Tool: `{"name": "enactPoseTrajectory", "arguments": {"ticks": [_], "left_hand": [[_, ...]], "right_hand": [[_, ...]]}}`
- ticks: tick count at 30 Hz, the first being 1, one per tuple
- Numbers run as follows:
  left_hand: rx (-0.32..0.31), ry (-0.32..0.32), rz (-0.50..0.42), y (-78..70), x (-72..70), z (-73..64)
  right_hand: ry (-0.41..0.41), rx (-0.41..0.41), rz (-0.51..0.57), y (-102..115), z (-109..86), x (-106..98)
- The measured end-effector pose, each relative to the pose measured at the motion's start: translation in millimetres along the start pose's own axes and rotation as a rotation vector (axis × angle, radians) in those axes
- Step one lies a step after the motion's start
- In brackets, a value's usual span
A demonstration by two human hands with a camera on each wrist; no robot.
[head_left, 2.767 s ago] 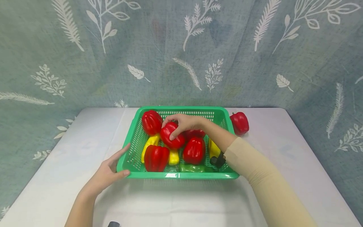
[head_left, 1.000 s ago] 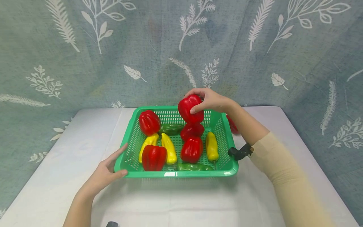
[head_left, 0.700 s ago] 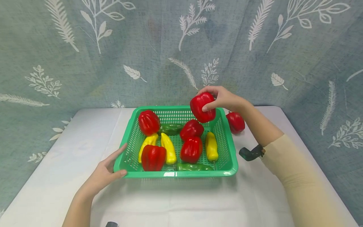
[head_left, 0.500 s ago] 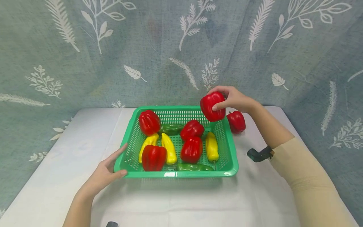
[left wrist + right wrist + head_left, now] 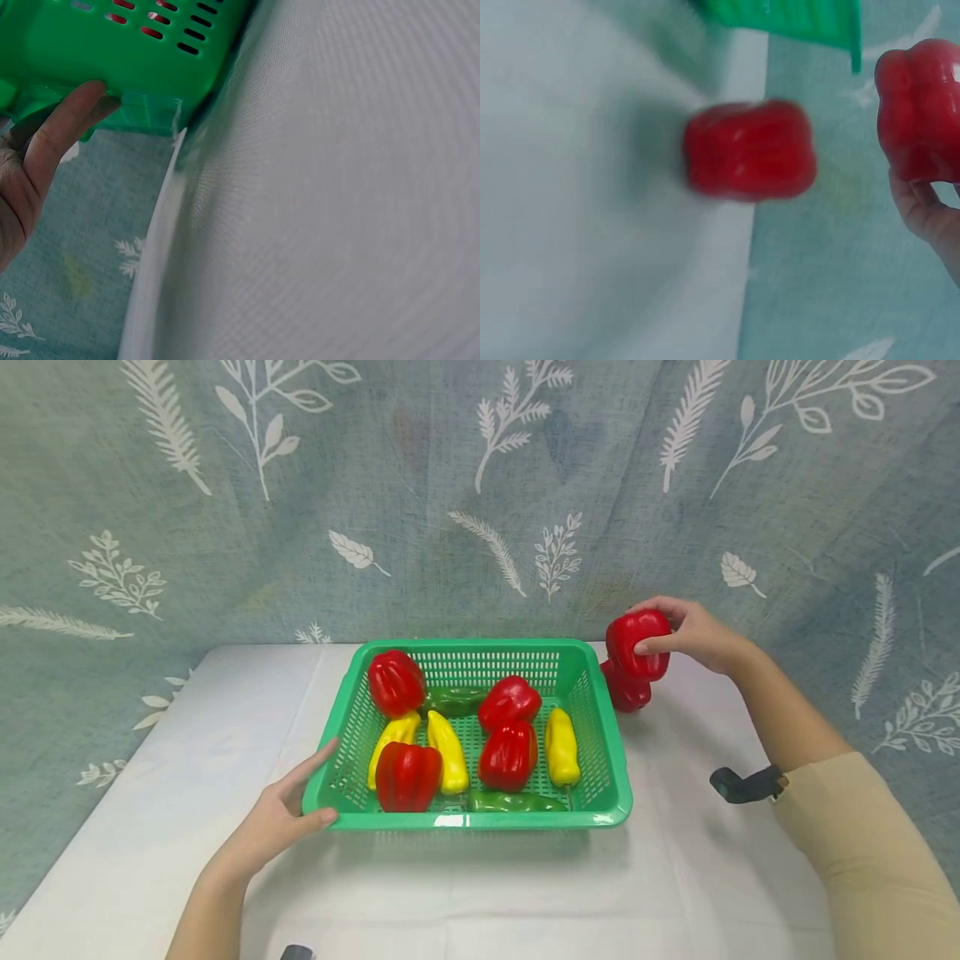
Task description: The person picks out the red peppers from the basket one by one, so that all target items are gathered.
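My right hand (image 5: 693, 635) grips a red bell pepper (image 5: 632, 643), lifted beyond the right side of the green plastic basket (image 5: 525, 819). In the head view it partly covers a second red bell pepper (image 5: 628, 695) on the table; the right wrist view shows the held pepper (image 5: 919, 112) apart from the one lower down (image 5: 750, 150). My left hand (image 5: 273, 822) rests at the basket's left front corner, fingers extended along the rim and thumb on the front edge. Its fingers (image 5: 64, 124) touch the green wall in the left wrist view.
Inside the basket lie several red bell peppers (image 5: 408, 778), yellow peppers (image 5: 447, 756) and green peppers (image 5: 517, 802). A white cloth (image 5: 525, 893) covers the table. Behind it hangs a grey-green curtain (image 5: 420, 568) with white leaf prints.
My right hand took a red bell pepper from the basket's middle, raised it, and carried it right past the basket's edge. My left hand stayed at the corner.
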State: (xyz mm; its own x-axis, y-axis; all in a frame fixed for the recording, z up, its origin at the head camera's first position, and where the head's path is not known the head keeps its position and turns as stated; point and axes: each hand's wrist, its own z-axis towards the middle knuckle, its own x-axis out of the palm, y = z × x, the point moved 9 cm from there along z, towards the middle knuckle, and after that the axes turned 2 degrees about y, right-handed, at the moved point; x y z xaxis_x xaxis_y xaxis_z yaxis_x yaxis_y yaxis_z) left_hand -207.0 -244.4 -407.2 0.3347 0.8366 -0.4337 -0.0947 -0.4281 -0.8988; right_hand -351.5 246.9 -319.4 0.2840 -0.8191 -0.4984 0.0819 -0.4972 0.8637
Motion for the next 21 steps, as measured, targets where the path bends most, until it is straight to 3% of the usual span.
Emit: {"name": "enactPoseTrajectory", "arguments": {"ticks": [7,21], "left_hand": [[0.019,-0.002,-0.01,-4.2,1.2,-1.2],[0.018,0.001,-0.022,-2.6,1.1,0.0]], "right_hand": [[-0.047,0.076,0.012,-35.8,-11.0,-19.3],[-0.079,0.164,-0.057,-87.4,-27.0,-34.7]]}}
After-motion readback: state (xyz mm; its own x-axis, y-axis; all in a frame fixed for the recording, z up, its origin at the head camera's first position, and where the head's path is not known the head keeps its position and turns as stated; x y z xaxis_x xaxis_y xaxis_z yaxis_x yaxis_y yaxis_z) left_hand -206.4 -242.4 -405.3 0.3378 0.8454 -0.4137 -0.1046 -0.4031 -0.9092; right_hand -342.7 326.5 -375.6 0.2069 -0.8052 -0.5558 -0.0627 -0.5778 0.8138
